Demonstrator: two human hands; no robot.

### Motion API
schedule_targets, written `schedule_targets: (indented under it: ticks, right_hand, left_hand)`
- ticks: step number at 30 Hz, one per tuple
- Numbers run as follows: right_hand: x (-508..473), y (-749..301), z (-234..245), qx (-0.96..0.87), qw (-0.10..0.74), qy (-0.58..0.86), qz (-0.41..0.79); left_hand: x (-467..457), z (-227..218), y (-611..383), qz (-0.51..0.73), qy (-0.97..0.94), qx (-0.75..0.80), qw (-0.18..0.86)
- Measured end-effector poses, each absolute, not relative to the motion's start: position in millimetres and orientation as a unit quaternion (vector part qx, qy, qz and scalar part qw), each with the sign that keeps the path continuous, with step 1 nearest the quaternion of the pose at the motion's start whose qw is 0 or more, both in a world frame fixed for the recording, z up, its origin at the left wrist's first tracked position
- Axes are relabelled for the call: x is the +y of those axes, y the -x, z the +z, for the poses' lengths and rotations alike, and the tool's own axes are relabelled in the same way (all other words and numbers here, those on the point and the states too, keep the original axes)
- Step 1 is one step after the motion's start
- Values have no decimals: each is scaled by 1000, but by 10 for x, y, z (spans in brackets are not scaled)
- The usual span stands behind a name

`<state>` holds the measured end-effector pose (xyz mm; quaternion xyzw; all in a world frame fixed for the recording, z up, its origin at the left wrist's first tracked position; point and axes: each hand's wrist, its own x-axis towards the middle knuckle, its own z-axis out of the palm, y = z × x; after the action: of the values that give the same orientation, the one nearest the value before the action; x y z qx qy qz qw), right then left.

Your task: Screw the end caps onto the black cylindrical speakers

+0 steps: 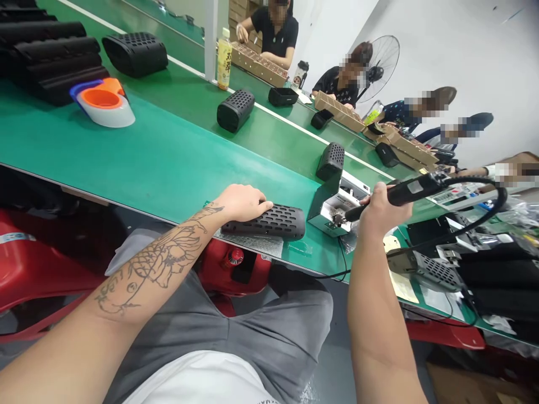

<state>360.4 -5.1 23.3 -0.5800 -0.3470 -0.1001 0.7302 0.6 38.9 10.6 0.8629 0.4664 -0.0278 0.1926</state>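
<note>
My left hand rests closed over the left end of a black perforated housing, its thumb on the slotted face. That housing lies lengthwise at the table's front edge, on a sheet of clear bubble wrap. In my right hand is a black electric screwdriver, gripped with its cable trailing to the right. The screwdriver's tip points down-left at the front of a small box-shaped screw feeder. Whether the tip touches the feeder cannot be made out.
A tape dispenser and stacked black housings stand at left. More perforated housings sit along the green belt, near a yellow bottle. Several people work opposite. Another housing and a cable lie at right.
</note>
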Motion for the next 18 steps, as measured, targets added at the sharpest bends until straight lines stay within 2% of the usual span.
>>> schedule_targets:
  ticks: [4, 9, 13, 18]
  right_hand:
    - [-178, -3625, 102, -372, 718, 584, -67]
    - [-429, -3217, 320, -406, 720, 563, 19]
    - [-587, -2492, 515, -469, 750, 440, 155]
    - [-530, -1521, 489, -562, 719, 296, 282]
  left_hand:
    - [429, 89, 53, -18, -864, 460, 203]
    - [597, 72, 197, -48, -883, 398, 245]
    - [659, 71, 213, -45, -880, 395, 262]
    - [625, 50, 191, -20, -880, 385, 277]
